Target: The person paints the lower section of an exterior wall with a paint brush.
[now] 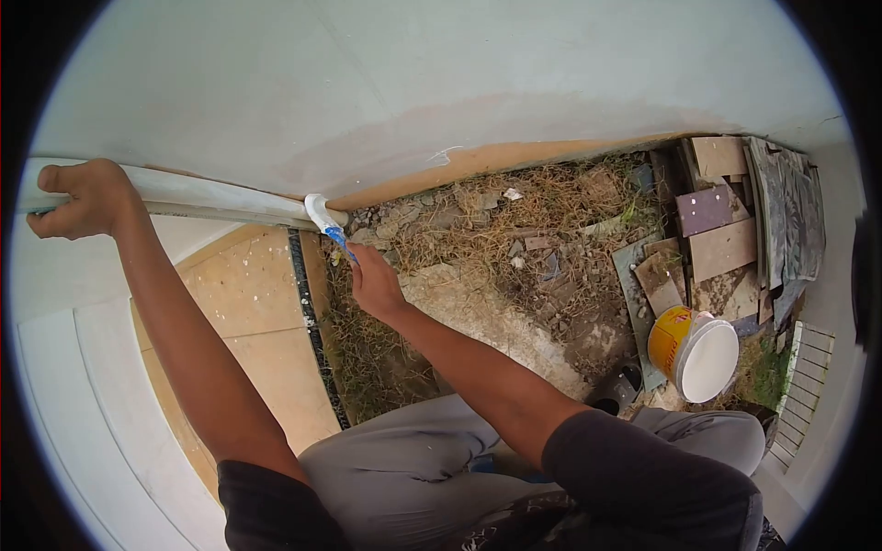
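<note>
My left hand (87, 197) is wrapped round a long white pipe (211, 191) that runs along the wall, near its far-left end in view. In my right hand (375, 283) is a paintbrush (335, 235) with blue on its handle, gripped between closed fingers. Its white-coated head touches or lies right by the pipe's lower end, close to the ground; the exact contact cannot be told. The pale wall (367, 83) beside the pipe has an unpainted tan strip along its base.
A white bucket (712, 361) with a yellow label stands at the right, near my legs. Behind it leans a stack of tiles and boards (724, 250). Dry grass and rubble (551, 220) cover the ground. Spotted tan tiles (262, 312) and a dark edging strip (310, 317) lie left.
</note>
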Tool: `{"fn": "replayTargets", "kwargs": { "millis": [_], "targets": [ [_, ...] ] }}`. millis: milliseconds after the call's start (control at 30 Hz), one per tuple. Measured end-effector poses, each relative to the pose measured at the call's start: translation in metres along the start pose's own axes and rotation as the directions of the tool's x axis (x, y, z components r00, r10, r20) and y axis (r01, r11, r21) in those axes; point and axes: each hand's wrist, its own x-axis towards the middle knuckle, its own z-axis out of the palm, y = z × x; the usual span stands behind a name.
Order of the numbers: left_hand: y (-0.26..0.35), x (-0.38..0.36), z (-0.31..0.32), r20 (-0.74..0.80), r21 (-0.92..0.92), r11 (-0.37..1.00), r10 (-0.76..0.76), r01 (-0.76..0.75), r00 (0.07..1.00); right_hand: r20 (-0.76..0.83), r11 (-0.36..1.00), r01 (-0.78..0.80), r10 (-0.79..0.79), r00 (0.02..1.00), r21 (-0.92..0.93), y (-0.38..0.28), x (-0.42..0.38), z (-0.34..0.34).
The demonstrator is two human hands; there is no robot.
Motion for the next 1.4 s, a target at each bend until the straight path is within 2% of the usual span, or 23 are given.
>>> {"fn": "replayTargets", "kwargs": {
  "millis": [100,200,300,400,500,567,600,667,700,800,900,933,1000,1033,1067,1200,1267,1400],
  "targets": [
    [-0.007,0.003,0.002,-0.010,0.002,0.999,0.043,-0.043,0.999,-0.317,0.997,0.074,-0.062,0.946,0.026,0.031,0.007,-0.027],
    [-0.018,0.009,0.004,-0.020,0.019,0.995,0.098,-0.097,0.995,-0.386,0.999,-0.022,0.033,0.922,0.034,0.058,-0.003,-0.092],
    [-0.023,0.013,0.003,-0.015,0.002,0.993,0.120,-0.120,0.993,-0.548,0.983,-0.155,0.184,0.816,0.099,0.097,-0.008,-0.156],
    [-0.016,0.007,0.004,0.000,-0.014,0.995,0.096,-0.096,0.995,-0.603,0.982,-0.188,0.144,0.785,-0.010,0.127,-0.008,-0.221],
    [-0.015,0.007,0.005,-0.059,0.005,0.996,0.090,-0.090,0.994,-0.685,0.966,-0.172,-0.005,0.728,-0.191,0.160,-0.007,-0.267],
    [-0.077,0.048,0.019,-0.184,0.047,0.980,0.197,-0.191,0.963,-0.726,0.962,-0.249,0.092,0.682,-0.112,0.169,-0.005,-0.295],
    [-0.076,0.047,0.019,-0.213,0.048,0.985,0.171,-0.164,0.962,-0.743,0.956,-0.285,0.142,0.654,-0.069,0.174,-0.003,-0.309],
    [-0.074,0.045,0.018,-0.270,0.046,0.993,0.118,-0.109,0.955,-0.829,0.967,-0.245,0.075,0.554,-0.076,0.177,0.003,-0.335],
    [-0.101,0.063,0.023,-0.321,0.050,0.992,0.124,-0.113,0.939,-0.866,0.971,-0.225,0.042,0.498,-0.082,0.178,0.005,-0.347],
    [-0.093,0.059,0.032,-0.289,0.034,0.995,0.099,-0.093,0.952,-0.888,0.951,-0.308,0.139,0.438,-0.003,0.180,0.007,-0.367],
    [-0.040,0.022,0.017,-0.182,0.015,0.999,0.043,-0.041,0.982,-0.858,0.973,-0.229,0.123,0.498,0.007,0.182,0.005,-0.330],
    [-0.026,0.014,0.011,-0.150,0.012,1.000,0.028,-0.027,0.988,-0.806,0.983,-0.177,0.073,0.587,-0.039,0.165,0.005,-0.307],
    [-0.014,0.010,0.004,-0.106,0.007,0.999,0.038,-0.037,0.994,-0.719,0.985,-0.132,0.172,0.673,0.112,0.124,0.006,-0.249],
    [-0.012,0.009,0.004,-0.096,0.002,0.998,0.059,-0.059,0.994,-0.699,0.991,-0.076,0.129,0.703,0.107,0.119,0.006,-0.217],
    [-0.006,0.005,0.004,-0.086,-0.015,0.998,0.059,-0.061,0.994,-0.637,0.980,-0.070,0.175,0.751,0.187,0.103,0.003,-0.189],
    [0.026,-0.016,0.000,-0.053,-0.088,0.996,0.021,-0.026,0.998,-0.455,0.991,0.117,-0.078,0.887,0.058,0.060,-0.008,-0.104],
    [0.034,-0.022,-0.001,-0.043,-0.113,0.993,0.018,-0.022,0.999,-0.202,0.986,0.153,-0.136,0.970,0.071,0.037,-0.011,-0.085],
    [0.041,-0.024,-0.003,-0.034,-0.120,0.992,0.031,-0.035,0.999,-0.088,0.986,0.164,-0.161,0.983,0.028,0.012,-0.001,-0.089]
  ]
}}
